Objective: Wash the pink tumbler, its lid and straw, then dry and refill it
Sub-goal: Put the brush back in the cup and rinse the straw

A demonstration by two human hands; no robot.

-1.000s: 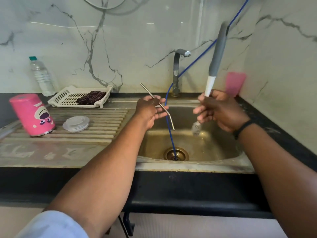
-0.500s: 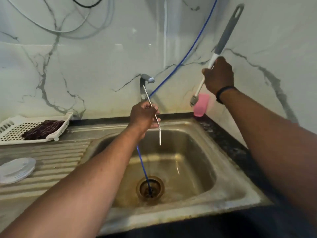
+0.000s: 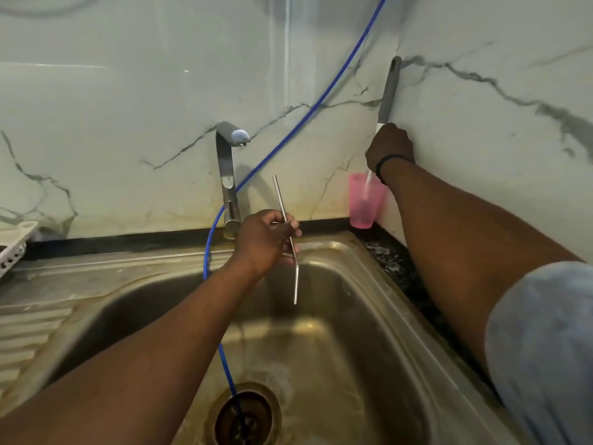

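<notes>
My left hand [image 3: 264, 240] pinches a bent metal straw [image 3: 288, 239] over the steel sink [image 3: 378, 303], the straw's lower end pointing down into the basin. My right hand [image 3: 390, 149] grips a long brush with a grey handle [image 3: 389, 89] at the back right corner. The brush's white shaft and head stand inside a small pink cup [image 3: 365, 203] on the black counter against the wall. The pink tumbler and its lid are out of view.
A chrome tap [image 3: 228, 175] rises behind the sink. A blue hose [image 3: 288, 136] runs from the upper right down into the drain [image 3: 245, 415]. A white rack's corner [image 3: 14, 245] shows at the left edge. Marble walls close the back and right.
My right hand carried the brush from over the sink to the back right corner and lowered its head into the pink cup. The view swung right; the tumbler and lid left the frame.
</notes>
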